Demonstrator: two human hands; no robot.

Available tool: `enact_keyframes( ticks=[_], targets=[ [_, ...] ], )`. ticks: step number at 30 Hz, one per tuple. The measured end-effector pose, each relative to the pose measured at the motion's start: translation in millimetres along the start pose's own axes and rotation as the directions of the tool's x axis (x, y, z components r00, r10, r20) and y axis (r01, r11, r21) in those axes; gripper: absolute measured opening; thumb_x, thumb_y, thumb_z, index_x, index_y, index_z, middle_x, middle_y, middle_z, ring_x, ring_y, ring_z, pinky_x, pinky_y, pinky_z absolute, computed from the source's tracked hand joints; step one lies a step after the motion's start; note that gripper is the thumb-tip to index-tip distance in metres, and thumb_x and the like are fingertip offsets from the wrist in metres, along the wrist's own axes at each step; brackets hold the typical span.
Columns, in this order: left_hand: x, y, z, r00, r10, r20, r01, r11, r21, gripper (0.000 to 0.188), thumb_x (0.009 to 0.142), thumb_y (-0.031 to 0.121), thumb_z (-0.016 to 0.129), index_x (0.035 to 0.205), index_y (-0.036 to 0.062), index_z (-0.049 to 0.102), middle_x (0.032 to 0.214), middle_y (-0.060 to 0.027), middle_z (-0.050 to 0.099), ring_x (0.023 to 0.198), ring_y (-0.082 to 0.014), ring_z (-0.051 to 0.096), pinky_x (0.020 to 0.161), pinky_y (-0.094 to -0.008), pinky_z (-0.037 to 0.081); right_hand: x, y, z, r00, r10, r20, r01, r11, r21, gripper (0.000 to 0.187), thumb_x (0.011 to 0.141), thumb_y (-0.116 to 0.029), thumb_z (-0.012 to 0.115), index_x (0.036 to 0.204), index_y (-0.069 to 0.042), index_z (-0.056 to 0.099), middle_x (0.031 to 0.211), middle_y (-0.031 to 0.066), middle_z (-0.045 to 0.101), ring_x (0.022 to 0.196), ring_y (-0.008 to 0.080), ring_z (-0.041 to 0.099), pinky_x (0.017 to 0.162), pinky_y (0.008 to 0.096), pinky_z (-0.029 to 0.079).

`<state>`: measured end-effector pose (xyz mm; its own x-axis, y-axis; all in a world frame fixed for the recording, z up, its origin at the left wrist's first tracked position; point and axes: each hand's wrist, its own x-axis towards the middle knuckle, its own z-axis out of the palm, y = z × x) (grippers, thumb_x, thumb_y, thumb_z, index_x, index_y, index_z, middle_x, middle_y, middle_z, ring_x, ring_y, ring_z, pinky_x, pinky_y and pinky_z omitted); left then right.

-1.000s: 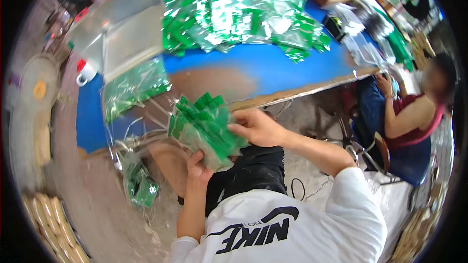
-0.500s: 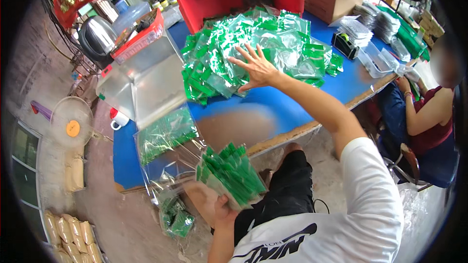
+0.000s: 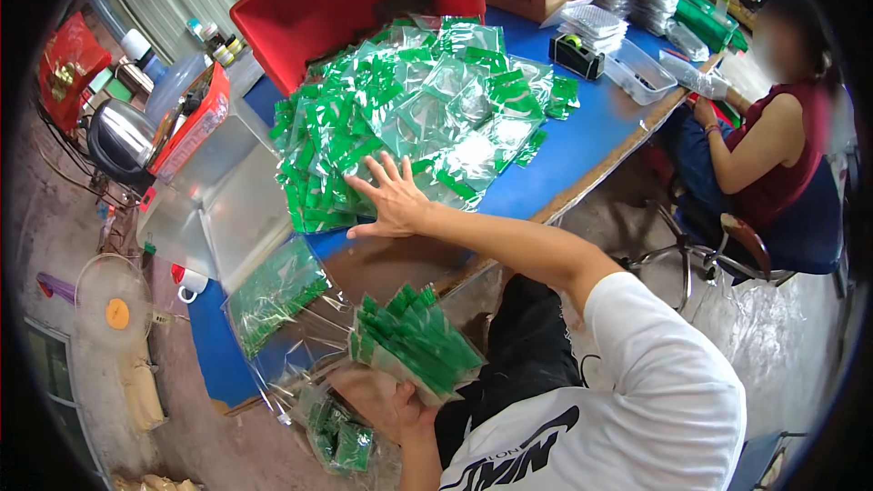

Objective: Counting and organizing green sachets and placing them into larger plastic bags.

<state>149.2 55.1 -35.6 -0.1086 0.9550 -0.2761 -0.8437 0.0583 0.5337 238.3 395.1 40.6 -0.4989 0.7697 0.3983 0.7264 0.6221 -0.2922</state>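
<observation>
Smooth blue surface under a glossy, heaped pile of flat, green-banded plastic packets.
Nearer the person than the pile, a fanned stack of such packets is grasped by the fingers of the left hand; since half a second ago, the right hand has shifted to the pile's near edge, palm down, fingers splayed and released.

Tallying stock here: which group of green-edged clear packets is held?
The fanned bundle in the left hand; the larger heap lies on the blue table, by the spread right hand.
</observation>
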Motion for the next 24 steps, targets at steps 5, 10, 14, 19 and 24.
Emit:
enact_keyframes(
  ticks=[5, 10, 14, 19, 24],
  targets=[
    [-7.9, 2.1, 9.0, 0.991, 0.017, -0.133, -0.019, 1.0, -0.016, 0.074, 0.079, 0.016, 0.078, 0.143, 0.0048, 0.043, 0.135, -0.0094, 0.057, 0.124, -0.0302, 0.054, 0.107, -0.049, 0.045, -22.0, 67.5, -73.9, 0.906, -0.355, -0.23, 0.393, 0.908, 0.148, 0.087, 0.083, -0.057, 0.071, 0.153, -0.017, 0.037, 0.156, 0.0225, 0.031, 0.146, 0.0443, 0.025, 0.118, 0.0624, 0.018],
    [-6.6, 4.4, 33.0, 0.993, 0.093, -0.068, -0.09, 0.995, 0.05, 0.074, 0.081, 0.012, 0.076, 0.145, 0.0055, 0.04, 0.137, -0.0095, 0.054, 0.125, -0.0305, 0.054, 0.108, -0.0487, 0.043, -38.2, 121.3, -45.1, 1.0, -0.004, 0.015, 0.005, 0.998, -0.055, 0.089, 0.084, -0.07, 0.06, 0.154, -0.02, 0.036, 0.159, 0.0281, 0.023, 0.148, 0.049, 0.016, 0.117, 0.0638, 0.014],
    [-5.6, -2.5, 21.7, 0.988, 0.054, -0.141, -0.042, 0.995, 0.087, 0.071, 0.083, 0.014, 0.075, 0.145, 0.0045, 0.041, 0.137, -0.0105, 0.055, 0.126, -0.0309, 0.053, 0.109, -0.0489, 0.043, -47.0, 44.6, 7.9, 0.937, 0.345, 0.049, -0.343, 0.938, -0.055, 0.097, 0.086, -0.076, 0.049, 0.158, -0.015, 0.026, 0.16, 0.0326, 0.011, 0.149, 0.0528, 0.004, 0.115, 0.068, 0.003],
    [-2.0, -2.8, 15.5, 0.989, 0.067, -0.132, -0.064, 0.997, 0.032, 0.065, 0.086, 0.015, 0.071, 0.143, 0.0026, 0.044, 0.137, -0.0117, 0.056, 0.126, -0.0317, 0.053, 0.109, -0.0494, 0.043, -39.3, 18.2, -5.1, 0.9, 0.368, -0.233, -0.271, 0.891, 0.364, 0.077, 0.091, -0.053, 0.063, 0.148, -0.008, 0.038, 0.152, 0.034, 0.029, 0.142, 0.0511, 0.026, 0.114, 0.0629, 0.023],
    [-5.2, 0.3, 10.0, 0.99, 0.061, -0.124, -0.061, 0.998, 0.007, 0.065, 0.085, 0.014, 0.071, 0.143, 0.0023, 0.044, 0.137, -0.0117, 0.056, 0.127, -0.032, 0.053, 0.11, -0.0498, 0.042, -106.7, 77.0, -122.0, 0.986, 0.165, -0.007, -0.154, 0.932, 0.329, 0.051, 0.083, -0.034, 0.079, 0.119, -0.001, 0.064, 0.113, 0.0166, 0.063, 0.105, 0.0354, 0.061, 0.09, 0.0419, 0.049]
  ],
)
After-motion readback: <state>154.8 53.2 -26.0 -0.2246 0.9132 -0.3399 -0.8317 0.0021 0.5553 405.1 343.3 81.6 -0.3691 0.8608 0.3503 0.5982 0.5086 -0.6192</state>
